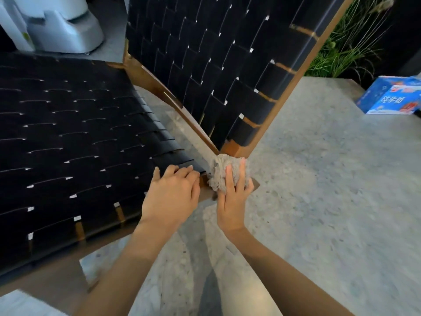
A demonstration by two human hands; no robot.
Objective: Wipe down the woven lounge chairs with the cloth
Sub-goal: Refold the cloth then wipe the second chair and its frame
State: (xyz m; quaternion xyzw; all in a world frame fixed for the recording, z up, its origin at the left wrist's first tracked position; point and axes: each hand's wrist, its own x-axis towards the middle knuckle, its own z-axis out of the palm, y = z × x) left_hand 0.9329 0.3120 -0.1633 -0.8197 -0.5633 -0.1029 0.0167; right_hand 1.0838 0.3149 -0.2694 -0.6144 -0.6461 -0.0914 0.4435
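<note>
A lounge chair with a black woven seat [75, 142] and a tilted black woven backrest [211, 65] in a brown wooden frame fills the left and middle of the view. My right hand [232, 201] presses a crumpled grey cloth [222, 172] onto the wooden frame at the corner where seat and backrest meet, with fingers spread over the cloth. My left hand [170, 195] rests flat on the seat's near right edge, just left of the cloth, fingers slightly bent on the straps.
Grey speckled stone floor [319, 179] spreads to the right and below the chair. A blue printed carton [391, 96] lies on the floor at far right. Green plants [348, 42] stand behind the backrest. A white machine base [61, 26] sits at top left.
</note>
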